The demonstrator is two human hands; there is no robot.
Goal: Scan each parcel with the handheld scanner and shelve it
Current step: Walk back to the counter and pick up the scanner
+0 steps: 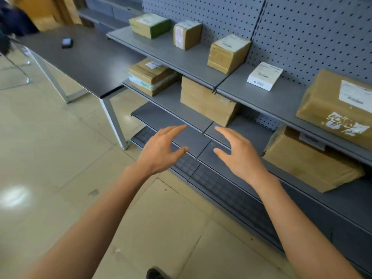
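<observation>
Head view: my left hand (161, 150) and right hand (239, 154) hover spread, holding nothing, before the grey shelving (171, 55).

The small dark device (66, 43) on the counter (84, 57) is too blurred to identify. Parcel label print (355, 96) is unreadable. The right edge cuts off the large taped parcel (330, 109). A dark shape (12, 27) at top left is smeared and cropped.
</observation>
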